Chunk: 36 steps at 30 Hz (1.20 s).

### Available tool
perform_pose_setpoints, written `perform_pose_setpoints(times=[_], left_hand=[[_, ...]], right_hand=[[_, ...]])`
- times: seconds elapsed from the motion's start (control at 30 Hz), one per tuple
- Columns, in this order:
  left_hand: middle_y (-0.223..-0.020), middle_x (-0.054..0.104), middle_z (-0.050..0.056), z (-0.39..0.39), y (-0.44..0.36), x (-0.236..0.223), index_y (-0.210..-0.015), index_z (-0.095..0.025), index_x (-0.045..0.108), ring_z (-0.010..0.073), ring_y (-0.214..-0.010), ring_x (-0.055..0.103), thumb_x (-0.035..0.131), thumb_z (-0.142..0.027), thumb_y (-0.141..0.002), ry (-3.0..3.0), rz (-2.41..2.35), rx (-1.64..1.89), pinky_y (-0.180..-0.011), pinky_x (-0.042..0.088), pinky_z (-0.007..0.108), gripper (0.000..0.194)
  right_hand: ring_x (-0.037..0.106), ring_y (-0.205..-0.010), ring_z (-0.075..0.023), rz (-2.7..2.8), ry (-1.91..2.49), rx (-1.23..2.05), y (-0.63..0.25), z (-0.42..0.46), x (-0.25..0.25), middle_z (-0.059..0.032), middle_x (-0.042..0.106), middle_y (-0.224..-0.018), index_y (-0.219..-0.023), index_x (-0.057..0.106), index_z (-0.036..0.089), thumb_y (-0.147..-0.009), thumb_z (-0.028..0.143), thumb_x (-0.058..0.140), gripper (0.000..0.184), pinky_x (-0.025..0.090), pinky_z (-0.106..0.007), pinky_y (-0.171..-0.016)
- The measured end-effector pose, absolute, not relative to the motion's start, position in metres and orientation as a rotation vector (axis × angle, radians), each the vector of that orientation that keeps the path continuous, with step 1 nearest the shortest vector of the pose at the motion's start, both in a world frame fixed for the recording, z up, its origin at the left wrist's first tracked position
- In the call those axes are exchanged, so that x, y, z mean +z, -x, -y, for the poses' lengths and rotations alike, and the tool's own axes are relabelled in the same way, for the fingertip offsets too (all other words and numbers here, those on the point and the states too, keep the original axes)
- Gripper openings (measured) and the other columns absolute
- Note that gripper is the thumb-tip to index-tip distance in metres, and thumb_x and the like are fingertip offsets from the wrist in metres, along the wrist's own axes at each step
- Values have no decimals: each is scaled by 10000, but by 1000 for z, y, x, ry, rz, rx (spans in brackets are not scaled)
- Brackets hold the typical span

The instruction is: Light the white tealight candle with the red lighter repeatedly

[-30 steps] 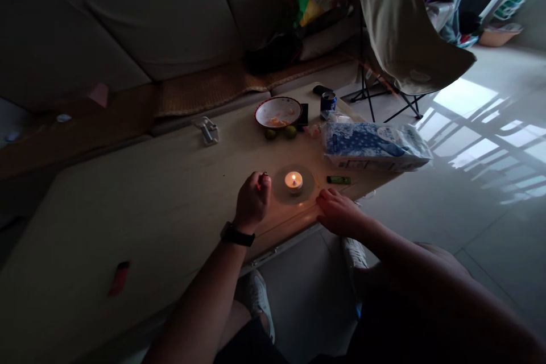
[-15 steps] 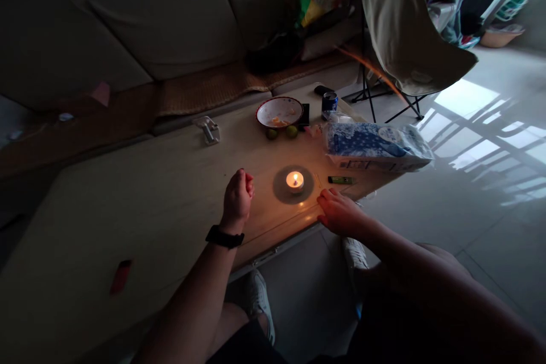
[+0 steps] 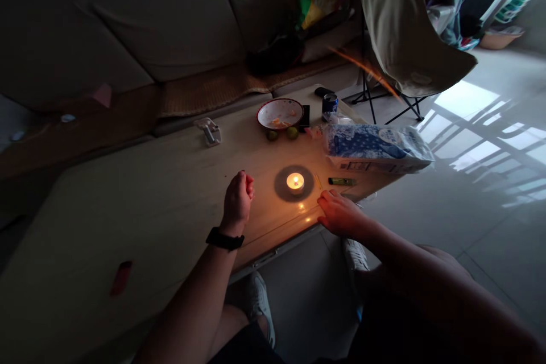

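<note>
A small tealight candle point(image 3: 295, 184) burns on the table, its glow spreading over the wood. To its left, my left hand point(image 3: 239, 196) is closed in a fist above the tabletop, wrist in a black watch. A small dark tip shows by the thumb; the rest of what the fist holds is hidden. My right hand point(image 3: 336, 211) rests at the table's front edge, fingers lying on the surface, holding nothing that I can see. Just beyond its fingertips lie a thin pale stick point(image 3: 318, 181) and a green lighter point(image 3: 341, 181).
Behind the candle are a bowl with scraps point(image 3: 279, 115), two green fruits point(image 3: 292, 133), a blue can point(image 3: 330, 104) and a blue-white plastic pack point(image 3: 375, 147). A white plastic item point(image 3: 209, 132) and a red lighter point(image 3: 121, 278) lie left on the table point(image 3: 128, 199). A folding chair point(image 3: 409, 40) stands beyond.
My left hand has drawn back left, away from the candle, and then stayed still. The candle's flame glows brighter and wider. My right hand has hardly moved.
</note>
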<state>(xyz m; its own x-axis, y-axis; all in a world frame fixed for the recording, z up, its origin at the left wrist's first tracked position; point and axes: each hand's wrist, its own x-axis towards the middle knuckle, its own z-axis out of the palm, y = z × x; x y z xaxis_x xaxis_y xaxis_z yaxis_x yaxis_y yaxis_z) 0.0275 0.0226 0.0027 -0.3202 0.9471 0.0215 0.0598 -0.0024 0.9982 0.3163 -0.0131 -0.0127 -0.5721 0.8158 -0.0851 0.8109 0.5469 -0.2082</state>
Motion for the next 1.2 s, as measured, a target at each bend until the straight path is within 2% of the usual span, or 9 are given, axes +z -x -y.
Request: perform_pose_setpoints(times=[0.27,0.47,0.73,0.83,1.0,1.2], left_hand=[[-615,409,-39,-21,-26,2,-800,-215,520,100,-474,385,447,-562,-977,-1121,-1482,1428,-442,319,248,396],[-623,407,-40,-20,-27,0,-821,-226,518,109,-472,385,407,-608,-967,-1168,-1529,1389,-438,329,254,424],[-635,476,-9,-19,-27,-1,-810,-223,547,137,-534,459,378,-603,-1000,-1367,-1629,1302,-507,378,275,458],[-663,541,10,-15,-34,5,-796,-219,542,156,-617,521,411,-547,-1009,-1683,-1707,1231,-604,416,291,412],[-740,624,38,-10,-55,10,-810,-214,540,180,-688,568,494,-407,-976,-2163,-1791,945,-653,404,302,259],[-807,673,80,-17,-75,5,-811,-208,563,227,-779,609,514,-304,-926,-2433,-1826,728,-721,428,348,158]], right_hand=[[538,-1138,-312,2721,1468,403,-314,15,-6,-170,633,-1188,-1104,664,132,-924,347,657,281,478,-404,-964],[542,-1154,-300,2722,1487,450,-314,15,-4,-159,619,-1202,-1095,666,160,-890,319,687,261,472,-374,-958],[526,-1165,-296,2725,1463,470,-316,14,-3,-158,612,-1204,-1095,664,163,-900,315,664,247,457,-395,-980],[530,-1153,-292,2731,1468,470,-316,14,-3,-155,615,-1197,-1086,667,165,-897,315,666,242,460,-388,-970],[534,-1143,-291,2724,1460,431,-316,14,-6,-153,615,-1195,-1090,669,164,-897,322,667,249,461,-382,-961],[538,-1133,-285,2731,1436,409,-318,14,-9,-152,616,-1195,-1096,664,160,-894,312,671,253,460,-377,-975]])
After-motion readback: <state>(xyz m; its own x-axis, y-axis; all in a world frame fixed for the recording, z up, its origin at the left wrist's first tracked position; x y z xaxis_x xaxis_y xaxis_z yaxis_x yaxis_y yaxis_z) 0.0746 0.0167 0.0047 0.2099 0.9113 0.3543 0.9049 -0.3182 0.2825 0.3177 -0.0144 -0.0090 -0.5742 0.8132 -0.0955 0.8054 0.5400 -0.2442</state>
